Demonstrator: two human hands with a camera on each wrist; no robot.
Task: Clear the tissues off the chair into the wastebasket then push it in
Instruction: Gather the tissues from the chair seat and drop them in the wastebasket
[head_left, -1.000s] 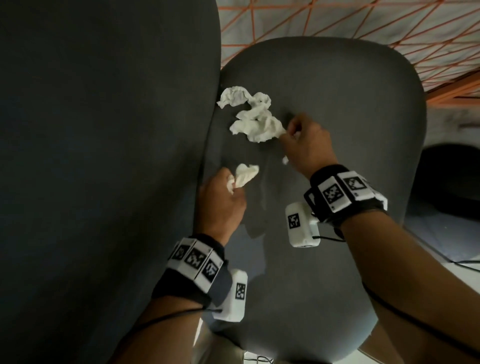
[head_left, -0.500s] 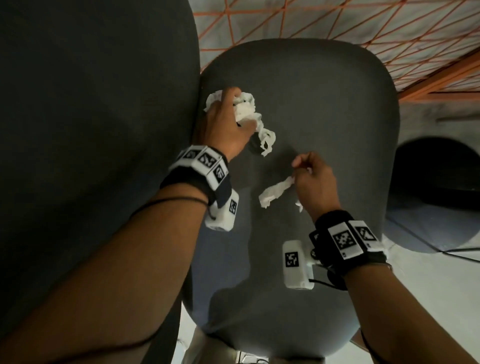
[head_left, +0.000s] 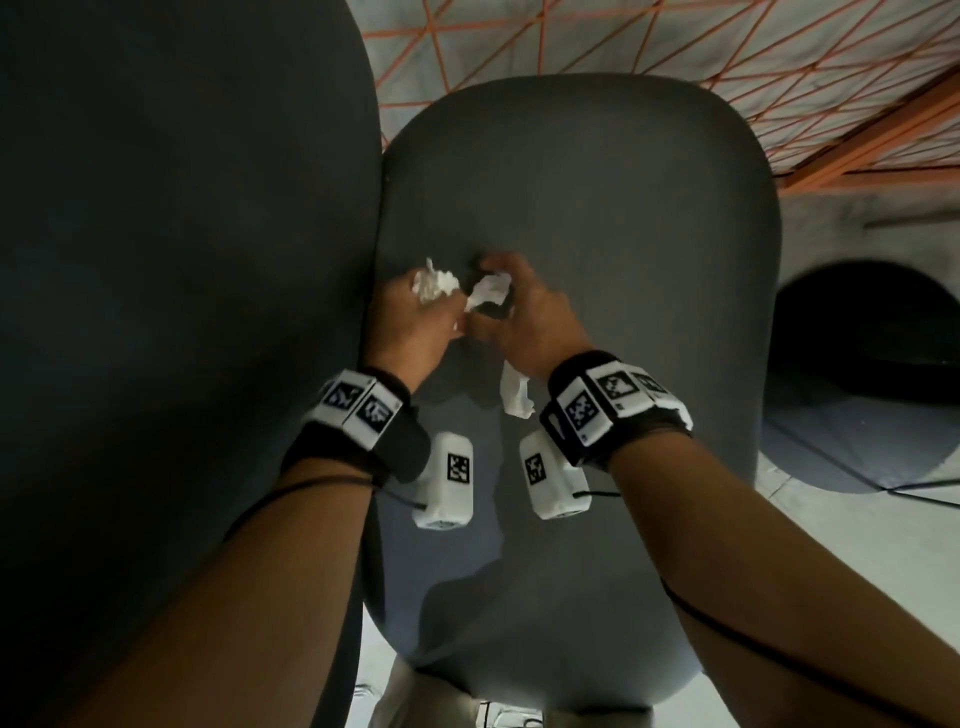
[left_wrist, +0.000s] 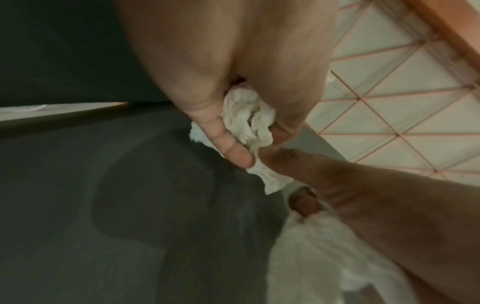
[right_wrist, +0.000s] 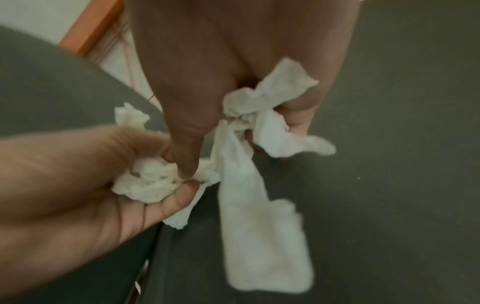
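so, hands: both of mine are over the chair seat (head_left: 597, 218), close together, knuckles nearly touching.
left hand (head_left: 410, 322): clenched round a crumpled wad of tissue (head_left: 434, 283); from the left wrist view my thumb and fingers (left_wrist: 228, 144) pinch it, with a tail of paper hanging out below.
right hand (head_left: 524, 317): curled round a second tissue (head_left: 488, 293); a long strip of tissue (head_left: 514, 395) dangles from under the palm, toward my wrist.
right wrist view: that strip (right_wrist: 259, 236) hangs down long and flat, another crumpled end (right_wrist: 272, 115) sticks out between my fingers, and my left hand (right_wrist: 78, 185) comes in from the side with its own wad (right_wrist: 148, 183) touching my right thumb.
tissues: all the ones i can see are in my hands, above the seat near the join with the backrest; whether the dangling strip touches the cushion i cannot tell.
chair: dark grey padded seat, with the backrest (head_left: 182, 260) filling the left of the head view.
wastebasket (head_left: 862, 332): the dark round opening on the floor, off to the right of the chair, well apart from my hands.
floor (head_left: 623, 41): pale with orange criss-cross lines beyond the chair.
wrists: black bands with white marker blocks (head_left: 358, 408) on each.
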